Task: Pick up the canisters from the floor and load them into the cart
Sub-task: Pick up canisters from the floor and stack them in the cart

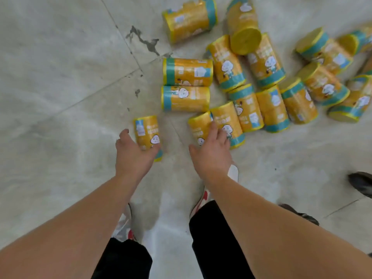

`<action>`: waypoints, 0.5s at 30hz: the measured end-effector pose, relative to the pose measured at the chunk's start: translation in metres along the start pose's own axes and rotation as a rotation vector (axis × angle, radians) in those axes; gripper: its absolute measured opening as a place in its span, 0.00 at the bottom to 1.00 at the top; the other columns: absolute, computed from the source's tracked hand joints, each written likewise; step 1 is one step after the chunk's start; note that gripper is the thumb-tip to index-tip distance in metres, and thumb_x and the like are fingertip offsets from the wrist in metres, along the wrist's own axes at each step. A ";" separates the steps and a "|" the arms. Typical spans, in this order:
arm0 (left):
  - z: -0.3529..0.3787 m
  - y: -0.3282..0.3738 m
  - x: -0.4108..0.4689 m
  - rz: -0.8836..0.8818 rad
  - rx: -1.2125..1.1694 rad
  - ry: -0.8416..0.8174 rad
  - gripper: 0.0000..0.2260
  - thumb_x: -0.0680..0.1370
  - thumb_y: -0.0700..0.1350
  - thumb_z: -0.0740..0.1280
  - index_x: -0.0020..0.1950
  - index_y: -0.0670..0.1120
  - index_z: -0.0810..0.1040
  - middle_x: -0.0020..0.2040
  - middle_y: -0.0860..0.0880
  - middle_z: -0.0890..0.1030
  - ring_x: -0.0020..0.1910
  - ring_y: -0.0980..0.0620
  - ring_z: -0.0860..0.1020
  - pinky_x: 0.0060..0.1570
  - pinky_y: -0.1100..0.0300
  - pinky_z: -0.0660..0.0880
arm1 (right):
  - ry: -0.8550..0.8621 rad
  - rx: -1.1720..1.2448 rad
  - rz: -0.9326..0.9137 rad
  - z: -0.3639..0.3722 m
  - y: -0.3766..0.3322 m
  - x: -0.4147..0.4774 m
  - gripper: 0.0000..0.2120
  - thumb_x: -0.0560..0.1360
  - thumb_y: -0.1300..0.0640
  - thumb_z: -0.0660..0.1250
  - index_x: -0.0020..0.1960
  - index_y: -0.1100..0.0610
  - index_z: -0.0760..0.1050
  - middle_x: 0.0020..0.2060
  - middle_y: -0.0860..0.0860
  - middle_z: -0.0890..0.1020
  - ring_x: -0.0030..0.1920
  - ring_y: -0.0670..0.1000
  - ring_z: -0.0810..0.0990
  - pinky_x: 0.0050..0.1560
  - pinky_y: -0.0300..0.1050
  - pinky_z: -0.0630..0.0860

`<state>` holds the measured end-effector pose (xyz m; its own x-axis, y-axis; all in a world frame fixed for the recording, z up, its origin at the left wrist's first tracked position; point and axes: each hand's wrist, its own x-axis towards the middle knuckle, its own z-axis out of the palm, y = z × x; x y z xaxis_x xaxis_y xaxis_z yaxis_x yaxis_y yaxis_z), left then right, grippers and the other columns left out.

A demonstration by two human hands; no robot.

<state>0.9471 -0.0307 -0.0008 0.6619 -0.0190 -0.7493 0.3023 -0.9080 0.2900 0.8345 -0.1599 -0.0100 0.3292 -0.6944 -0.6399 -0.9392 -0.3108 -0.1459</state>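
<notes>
On the floor, head view: yellow canisters (269, 105) with teal bands lie on their sides in a loose heap toward the far right of the grey tiled floor (60, 77).
Lone canister (147, 129): it lies apart from the heap on the near-left side, so it is the easiest one to take.
Left hand (132, 156): spread wide over that canister's near end with thumb and fingers to either side. It looks set to the canister's width and grasps nothing yet.
Right hand (213, 152): the fingers are straight over the heap's nearest canister (198, 125) and the thumb is held out. Nothing is clasped.
Judgement: both arms reach together, probably to lift one canister each.
Cart: not in view.
Feet: white shoes (233, 173) stand just behind the hands.
</notes>
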 end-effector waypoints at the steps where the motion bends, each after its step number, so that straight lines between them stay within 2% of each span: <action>1: 0.011 -0.004 0.009 -0.010 -0.023 0.002 0.41 0.69 0.52 0.76 0.75 0.45 0.58 0.69 0.42 0.68 0.61 0.44 0.75 0.58 0.55 0.71 | 0.042 -0.052 0.017 0.010 0.003 0.007 0.43 0.73 0.44 0.70 0.78 0.55 0.51 0.70 0.57 0.63 0.69 0.59 0.64 0.64 0.53 0.69; 4: 0.036 -0.011 0.031 -0.031 -0.115 0.031 0.35 0.64 0.51 0.78 0.65 0.46 0.65 0.58 0.44 0.76 0.53 0.44 0.79 0.54 0.47 0.77 | 0.168 -0.178 0.076 0.034 0.004 0.018 0.45 0.68 0.44 0.75 0.76 0.54 0.55 0.68 0.55 0.66 0.66 0.58 0.66 0.54 0.55 0.74; 7: 0.047 -0.010 0.038 -0.067 -0.109 0.106 0.31 0.65 0.50 0.78 0.60 0.45 0.67 0.54 0.45 0.77 0.49 0.44 0.78 0.49 0.52 0.77 | 0.305 -0.231 0.112 0.049 0.005 0.024 0.44 0.61 0.46 0.80 0.71 0.52 0.62 0.61 0.55 0.72 0.57 0.58 0.72 0.43 0.53 0.76; 12: 0.035 -0.008 0.024 -0.032 -0.102 0.104 0.27 0.66 0.47 0.78 0.59 0.45 0.68 0.50 0.48 0.77 0.47 0.45 0.79 0.48 0.51 0.77 | 0.260 -0.131 0.099 0.037 0.004 0.017 0.39 0.67 0.48 0.77 0.72 0.53 0.63 0.62 0.56 0.71 0.58 0.59 0.71 0.46 0.54 0.77; 15: 0.009 0.004 -0.005 0.015 -0.099 0.059 0.27 0.66 0.47 0.78 0.59 0.46 0.69 0.48 0.51 0.77 0.44 0.48 0.78 0.45 0.55 0.74 | 0.201 0.032 0.123 0.004 -0.002 -0.013 0.38 0.70 0.49 0.74 0.75 0.54 0.60 0.65 0.57 0.68 0.62 0.58 0.67 0.50 0.54 0.75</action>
<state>0.9391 -0.0383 -0.0016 0.7050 -0.0045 -0.7092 0.3569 -0.8619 0.3603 0.8319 -0.1475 -0.0047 0.2222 -0.8418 -0.4920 -0.9749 -0.1975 -0.1023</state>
